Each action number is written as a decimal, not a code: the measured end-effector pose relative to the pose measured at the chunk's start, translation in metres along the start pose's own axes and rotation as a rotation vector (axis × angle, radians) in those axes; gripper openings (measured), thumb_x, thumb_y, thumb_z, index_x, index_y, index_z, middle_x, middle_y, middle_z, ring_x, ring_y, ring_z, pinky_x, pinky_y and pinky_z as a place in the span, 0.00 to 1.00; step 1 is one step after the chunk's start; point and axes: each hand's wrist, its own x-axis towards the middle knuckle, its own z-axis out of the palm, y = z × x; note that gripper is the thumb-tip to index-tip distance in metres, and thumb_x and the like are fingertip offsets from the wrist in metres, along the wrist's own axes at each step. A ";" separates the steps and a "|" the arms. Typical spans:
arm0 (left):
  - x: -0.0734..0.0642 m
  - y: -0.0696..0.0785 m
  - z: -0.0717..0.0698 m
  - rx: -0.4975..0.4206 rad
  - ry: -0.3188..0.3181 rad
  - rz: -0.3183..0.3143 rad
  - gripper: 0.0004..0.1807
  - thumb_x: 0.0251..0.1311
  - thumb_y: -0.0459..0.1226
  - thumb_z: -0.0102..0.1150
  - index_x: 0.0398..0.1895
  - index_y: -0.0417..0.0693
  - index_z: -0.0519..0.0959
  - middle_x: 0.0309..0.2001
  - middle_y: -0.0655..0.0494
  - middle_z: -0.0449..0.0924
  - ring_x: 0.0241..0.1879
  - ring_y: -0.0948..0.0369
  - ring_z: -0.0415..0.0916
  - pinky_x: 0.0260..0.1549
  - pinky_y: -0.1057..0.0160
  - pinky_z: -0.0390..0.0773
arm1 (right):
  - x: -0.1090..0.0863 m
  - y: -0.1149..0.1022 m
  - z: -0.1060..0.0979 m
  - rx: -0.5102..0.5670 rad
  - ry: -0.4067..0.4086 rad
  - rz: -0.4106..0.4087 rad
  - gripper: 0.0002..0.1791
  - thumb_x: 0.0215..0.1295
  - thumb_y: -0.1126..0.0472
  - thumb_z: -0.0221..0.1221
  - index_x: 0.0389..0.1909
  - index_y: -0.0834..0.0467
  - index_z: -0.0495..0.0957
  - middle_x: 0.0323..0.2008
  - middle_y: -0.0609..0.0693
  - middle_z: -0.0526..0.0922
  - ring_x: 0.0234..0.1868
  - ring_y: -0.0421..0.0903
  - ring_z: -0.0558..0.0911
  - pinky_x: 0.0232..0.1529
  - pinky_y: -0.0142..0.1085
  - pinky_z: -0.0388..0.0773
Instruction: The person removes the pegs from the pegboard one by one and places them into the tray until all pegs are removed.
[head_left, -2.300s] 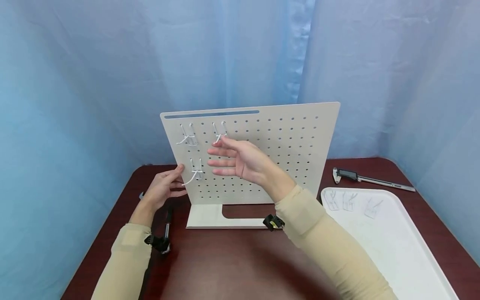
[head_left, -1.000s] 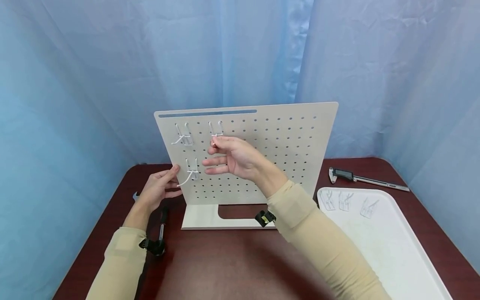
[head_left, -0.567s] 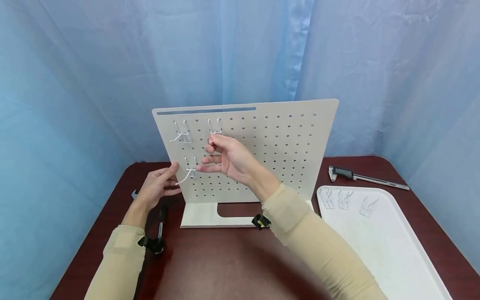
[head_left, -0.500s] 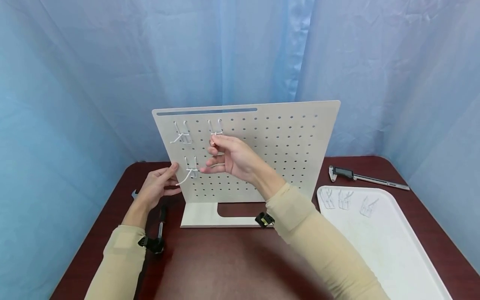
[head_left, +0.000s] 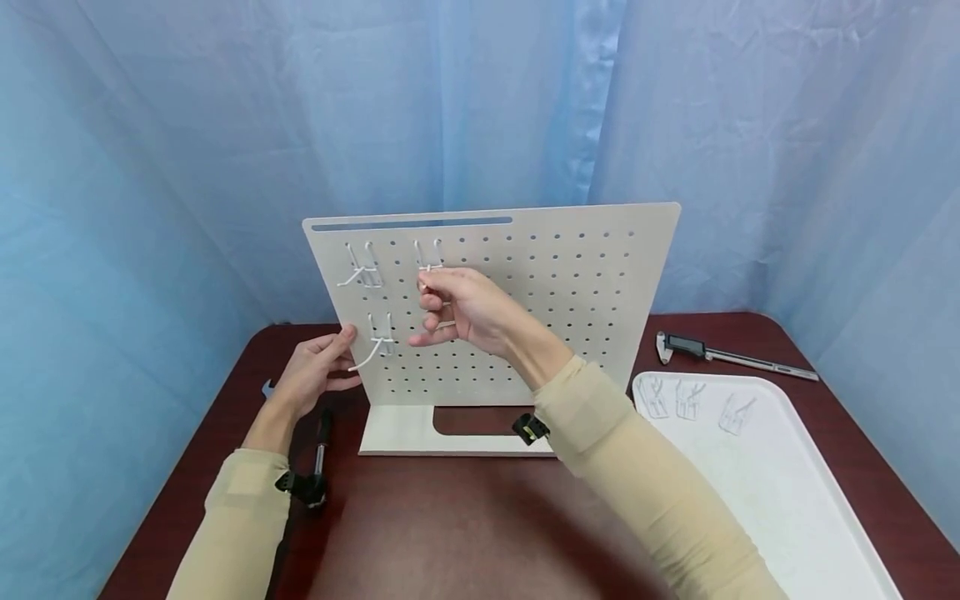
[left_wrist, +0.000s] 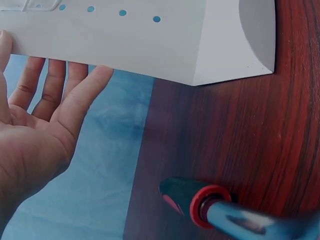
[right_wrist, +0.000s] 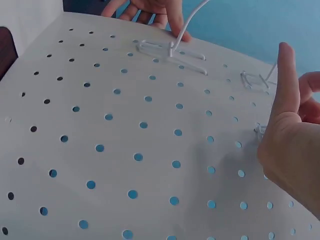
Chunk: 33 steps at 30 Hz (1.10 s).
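A white pegboard (head_left: 600,218) stands upright on its base. My left hand (head_left: 315,371) grips its left edge, thumb on the front face and fingers reaching behind, as the left wrist view (left_wrist: 40,135) shows. My right hand (head_left: 472,308) pinches the prong of a white wire hook (head_left: 430,267) between thumb and index finger. That hook's two upper ends sit at the board's top row of holes; its lower part is hidden by the fingers. Two more wire hooks hang further left, an upper hook (head_left: 366,270) and a lower hook (head_left: 381,340).
On the right, a white tray (head_left: 757,500) bears three wire hooks (head_left: 687,401) near its far edge. A digital caliper (head_left: 686,344) lies behind it. At left lie a tool with a dark handle, red ring and metal shaft (left_wrist: 240,217), and a wrench end (head_left: 267,388).
My right thumb and index finger have closed on the hook's prong, and the other fingers have curled in more. The left hand keeps its grip on the board's edge.
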 end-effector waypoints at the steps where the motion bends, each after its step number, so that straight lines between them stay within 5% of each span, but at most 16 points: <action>1: 0.000 0.000 0.000 0.003 0.002 0.000 0.25 0.70 0.56 0.58 0.37 0.41 0.82 0.38 0.50 0.85 0.41 0.57 0.86 0.42 0.51 0.86 | 0.001 0.001 -0.001 0.005 -0.002 -0.010 0.13 0.82 0.59 0.46 0.34 0.60 0.69 0.23 0.47 0.66 0.20 0.42 0.75 0.49 0.56 0.84; 9: 0.004 -0.003 0.006 0.027 0.023 0.009 0.27 0.69 0.56 0.59 0.36 0.39 0.79 0.41 0.46 0.84 0.41 0.59 0.86 0.42 0.52 0.86 | 0.007 0.013 -0.005 0.166 -0.052 -0.088 0.15 0.82 0.60 0.42 0.32 0.59 0.67 0.22 0.47 0.60 0.19 0.43 0.71 0.53 0.59 0.81; 17: 0.005 -0.001 0.008 0.040 0.059 0.047 0.26 0.68 0.55 0.61 0.37 0.37 0.81 0.39 0.46 0.85 0.41 0.53 0.86 0.38 0.53 0.87 | 0.000 -0.011 -0.006 -0.106 0.026 0.039 0.14 0.81 0.59 0.46 0.31 0.60 0.66 0.22 0.47 0.63 0.20 0.42 0.73 0.50 0.56 0.84; 28: 0.004 -0.007 0.013 0.047 0.084 0.092 0.27 0.69 0.56 0.59 0.34 0.36 0.77 0.39 0.50 0.83 0.40 0.58 0.85 0.38 0.54 0.87 | 0.002 -0.003 -0.002 0.000 0.024 0.010 0.14 0.82 0.60 0.45 0.33 0.60 0.67 0.22 0.47 0.62 0.21 0.43 0.72 0.52 0.56 0.83; 33: -0.002 -0.010 0.009 0.069 0.098 0.093 0.25 0.70 0.55 0.58 0.36 0.39 0.78 0.38 0.51 0.82 0.41 0.55 0.85 0.37 0.55 0.87 | 0.001 0.001 0.000 -0.077 0.006 -0.016 0.15 0.82 0.59 0.45 0.33 0.61 0.67 0.22 0.47 0.62 0.22 0.42 0.72 0.52 0.54 0.83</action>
